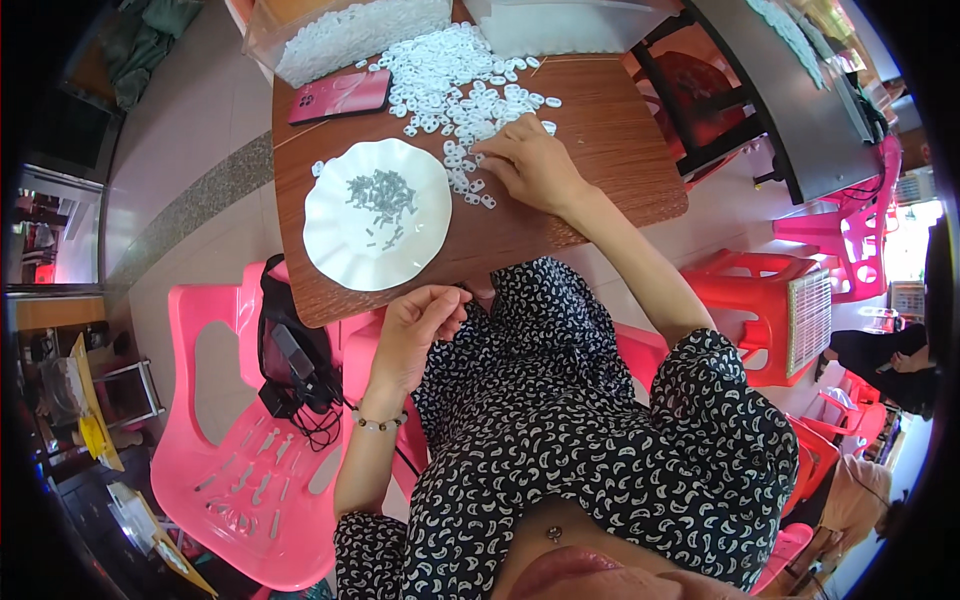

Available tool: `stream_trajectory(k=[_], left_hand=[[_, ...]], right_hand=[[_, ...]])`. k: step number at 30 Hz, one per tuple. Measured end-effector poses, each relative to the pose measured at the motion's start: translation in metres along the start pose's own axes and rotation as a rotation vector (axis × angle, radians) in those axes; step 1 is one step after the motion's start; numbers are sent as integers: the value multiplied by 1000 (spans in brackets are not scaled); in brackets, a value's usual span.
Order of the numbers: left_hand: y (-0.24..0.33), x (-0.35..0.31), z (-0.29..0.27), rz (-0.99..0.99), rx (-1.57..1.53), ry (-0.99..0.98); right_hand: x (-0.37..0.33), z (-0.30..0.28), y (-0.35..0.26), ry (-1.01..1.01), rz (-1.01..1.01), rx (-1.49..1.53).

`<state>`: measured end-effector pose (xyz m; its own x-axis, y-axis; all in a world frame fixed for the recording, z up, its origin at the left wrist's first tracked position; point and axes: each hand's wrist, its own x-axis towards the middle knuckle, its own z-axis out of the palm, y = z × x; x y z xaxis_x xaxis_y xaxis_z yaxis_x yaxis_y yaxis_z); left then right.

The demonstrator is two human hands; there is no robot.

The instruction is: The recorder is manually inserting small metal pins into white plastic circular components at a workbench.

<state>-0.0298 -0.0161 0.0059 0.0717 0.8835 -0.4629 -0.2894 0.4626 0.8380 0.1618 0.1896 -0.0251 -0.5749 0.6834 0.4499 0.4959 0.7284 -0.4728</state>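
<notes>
Small white oval plastic pieces with holes (435,60) lie heaped and scattered over the brown wooden table (620,140). My right hand (535,168) reaches over the near part of the scatter. Its thumb and index finger close in a pinch around a small white piece. A white plate with a wavy rim (330,240) sits at the table's near left, bearing a loose pile of small grey metal pins (385,197). Just off the near table edge, beside the plate, my left hand (420,325) is closed, thumb against curled fingers. Whatever it may hold is hidden.
A pink phone (340,97) lies left of the heap. Two clear bins, a left one (265,50) and a right one (570,35), stand at the far edge with white contents. A pink chair (190,400) holds a black bag (300,360). Red stools (750,300) stand right.
</notes>
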Motion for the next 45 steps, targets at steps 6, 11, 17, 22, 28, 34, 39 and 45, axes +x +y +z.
stream_trajectory(k=[6,11,17,22,28,34,39,45], left_hand=[[4,-4,5,70,55,13],[20,-1,6,215,213,101],[67,52,-23,808,1189,497],[66,80,-51,727,1433,566],[54,60,-50,695,1285,493],[59,40,-59,662,1170,630],[56,30,-47,520,1298,579],[45,34,-44,502,1390,606]], right_hand=[[-4,6,-3,-26,-2,-80],[-9,4,-3,16,-6,-57],[-14,0,-6,17,47,39],[-22,-6,-10,36,52,86],[-35,-19,-17,145,51,150],[-45,-25,-29,214,128,241],[-54,-27,-34,217,219,355],[-62,-25,-37,213,278,363]])
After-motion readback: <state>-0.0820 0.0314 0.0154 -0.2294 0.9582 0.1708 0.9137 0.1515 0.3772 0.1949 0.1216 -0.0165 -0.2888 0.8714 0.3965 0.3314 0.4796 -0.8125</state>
